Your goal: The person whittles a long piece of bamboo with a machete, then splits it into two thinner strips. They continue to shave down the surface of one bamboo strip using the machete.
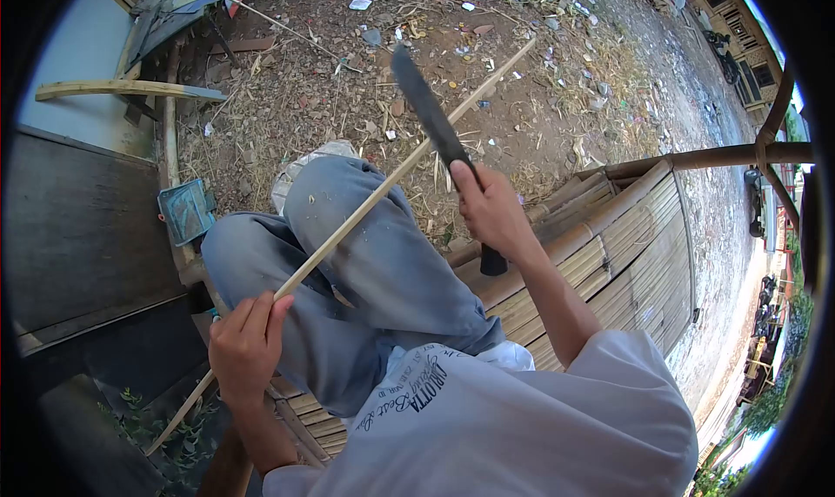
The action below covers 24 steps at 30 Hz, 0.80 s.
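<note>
My left hand is closed round a long, thin bamboo strip near its lower end. The strip slants up across my jeans-covered knees, and its far tip reaches over the littered ground. In my right hand is a machete with a dark blade and black handle, its tip pointing up and away from me. The blade crosses over the strip in this view, around the middle of the strip's upper half. Small pale shavings lie on the jeans.
A slatted bamboo bench is under me and extends right. Wood chips and scraps cover the dirt ground. A blue plastic dustpan-like container stands at left, below a curved wooden piece. A bamboo pole runs along the right.
</note>
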Tool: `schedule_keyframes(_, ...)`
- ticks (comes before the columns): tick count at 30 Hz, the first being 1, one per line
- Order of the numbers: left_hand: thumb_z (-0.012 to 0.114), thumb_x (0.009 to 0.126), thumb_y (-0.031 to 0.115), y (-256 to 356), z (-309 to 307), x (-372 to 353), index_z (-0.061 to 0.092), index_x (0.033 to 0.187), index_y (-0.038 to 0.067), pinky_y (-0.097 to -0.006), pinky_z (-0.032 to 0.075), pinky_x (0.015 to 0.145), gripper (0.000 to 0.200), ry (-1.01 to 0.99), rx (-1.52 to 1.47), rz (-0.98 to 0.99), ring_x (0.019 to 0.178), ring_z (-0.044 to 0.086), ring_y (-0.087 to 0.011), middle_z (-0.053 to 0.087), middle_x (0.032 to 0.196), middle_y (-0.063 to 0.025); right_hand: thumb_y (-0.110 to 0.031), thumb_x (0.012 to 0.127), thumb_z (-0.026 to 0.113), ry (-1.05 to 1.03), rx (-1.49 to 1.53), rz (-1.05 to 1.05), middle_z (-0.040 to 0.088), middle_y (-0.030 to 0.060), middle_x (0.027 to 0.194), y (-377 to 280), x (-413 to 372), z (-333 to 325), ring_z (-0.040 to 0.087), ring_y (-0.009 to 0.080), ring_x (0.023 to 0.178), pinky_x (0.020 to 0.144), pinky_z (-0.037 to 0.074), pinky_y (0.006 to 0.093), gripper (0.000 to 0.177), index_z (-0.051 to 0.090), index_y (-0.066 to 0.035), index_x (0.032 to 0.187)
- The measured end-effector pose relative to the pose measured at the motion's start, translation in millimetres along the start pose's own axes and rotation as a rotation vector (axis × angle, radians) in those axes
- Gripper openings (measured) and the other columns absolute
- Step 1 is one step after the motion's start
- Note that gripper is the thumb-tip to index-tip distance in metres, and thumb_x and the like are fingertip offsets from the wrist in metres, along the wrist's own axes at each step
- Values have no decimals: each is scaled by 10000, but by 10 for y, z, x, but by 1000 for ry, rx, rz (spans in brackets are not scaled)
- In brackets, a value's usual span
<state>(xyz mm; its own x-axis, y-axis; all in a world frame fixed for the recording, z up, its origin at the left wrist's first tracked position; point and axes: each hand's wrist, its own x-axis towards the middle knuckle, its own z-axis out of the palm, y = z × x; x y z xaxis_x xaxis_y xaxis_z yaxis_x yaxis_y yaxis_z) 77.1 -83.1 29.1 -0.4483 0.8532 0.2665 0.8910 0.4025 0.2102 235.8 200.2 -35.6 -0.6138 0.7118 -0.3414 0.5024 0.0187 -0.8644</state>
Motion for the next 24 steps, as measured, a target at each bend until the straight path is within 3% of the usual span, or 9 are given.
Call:
schedule_keyframes(3, 721, 836, 192, 10, 6, -7, 633, 820, 47, -349, 376, 440, 170, 11, 15, 6, 481, 527, -221, 518, 617, -47, -387, 993, 459, 171, 101, 125, 525, 36, 568, 78, 357, -303, 518, 148, 504, 495, 417, 334, 446, 557, -2, 791)
schedule_keyframes(5, 722, 835, 190, 38, 33, 45, 633, 819, 47, -348, 376, 439, 170, 26, 6, 9, 482, 528, -221, 517, 615, -48, -383, 999, 448, 80, 203, 167, 501, 6, 556, -42, 247, -205, 502, 118, 487, 471, 407, 308, 431, 544, -19, 790)
schedule_keyframes(10, 724, 834, 184, 52, 24, 35, 638, 825, 41, -347, 385, 443, 167, -12, -9, -10, 485, 533, -219, 517, 611, -51, -423, 998, 464, -315, -206, -183, 371, -62, 545, -159, -342, 246, 349, 33, 388, 345, 304, 216, 387, 414, -108, 778)
schedule_keyframes(12, 724, 833, 182, 82, 43, 4, 646, 832, 39, -351, 388, 444, 163, 14, -61, -38, 485, 533, -221, 524, 615, -51, -376, 1004, 444, 77, 147, 113, 489, 24, 556, -105, 33, 15, 494, 136, 490, 485, 403, 324, 443, 546, -6, 785)
schedule_keyframes(15, 725, 832, 183, 151, 60, 56, 653, 835, 38, -346, 389, 448, 162, 25, -62, -44, 487, 534, -223, 532, 620, -51, -366, 1003, 444, 98, 223, 213, 484, 59, 558, -127, 92, -74, 527, 169, 538, 540, 421, 363, 442, 548, 14, 803)
schedule_keyframes(18, 727, 824, 111, 188, 133, 147, 638, 842, -13, -330, 379, 456, 153, 56, -122, -20, 470, 498, -221, 538, 613, -89, -353, 995, 466, -177, -76, -388, 501, 127, 573, -159, -571, 499, 561, 209, 570, 569, 418, 391, 422, 578, 37, 877)
schedule_keyframes(19, 727, 824, 111, 165, 130, 154, 638, 842, -13, -330, 379, 456, 153, 56, -122, -11, 470, 498, -221, 538, 613, -89, -353, 995, 466, -168, -73, -388, 501, 127, 573, -186, -544, 471, 561, 209, 570, 569, 418, 391, 422, 578, 37, 877)
schedule_keyframes(21, 725, 832, 193, 108, 89, 70, 657, 835, 48, -344, 394, 458, 161, 4, -119, -67, 496, 540, -221, 546, 623, -49, -346, 993, 471, -105, -154, -249, 510, 168, 593, -261, -411, 321, 563, 227, 568, 561, 410, 388, 409, 597, 38, 927)
schedule_keyframes(24, 727, 824, 194, 1, -30, -69, 655, 835, 50, -350, 394, 464, 161, -10, -77, -75, 509, 547, -222, 565, 638, -48, -401, 990, 490, 184, 254, 123, 435, -14, 579, 40, 356, -188, 400, 62, 452, 408, 335, 229, 373, 502, -67, 825)
